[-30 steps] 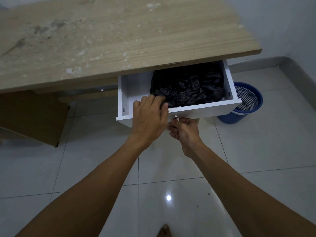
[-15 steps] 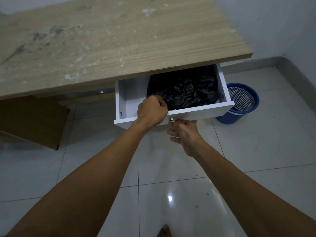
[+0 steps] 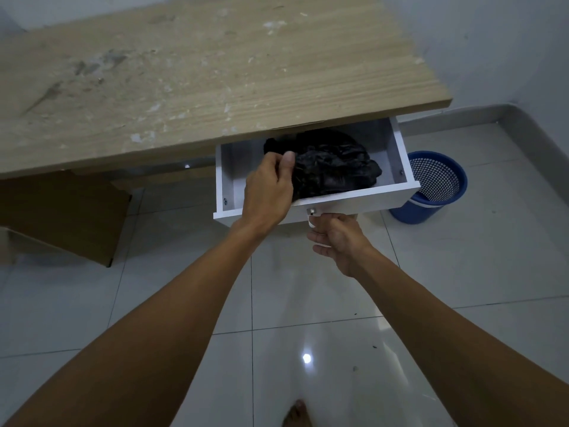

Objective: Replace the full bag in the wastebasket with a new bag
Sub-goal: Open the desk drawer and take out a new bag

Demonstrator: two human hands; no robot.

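Your left hand (image 3: 268, 189) is pinching the black bags (image 3: 332, 167) in the open drawer (image 3: 354, 201), grip clamped; your right hand (image 3: 334, 238) is curled under the knob. Peel one free; wastebasket (image 3: 431, 186) is waiting at three o'clock.

1 drawer (image 3: 354, 203), 1 wastebasket (image 3: 431, 208), 2 hands (image 3: 268, 192)

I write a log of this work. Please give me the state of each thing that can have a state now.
drawer: pulled open
black bags: crumpled, lying in the drawer
wastebasket: upright on the floor, no bag in it
left hand: closed on the black bags
right hand: at the drawer knob, grip unclear
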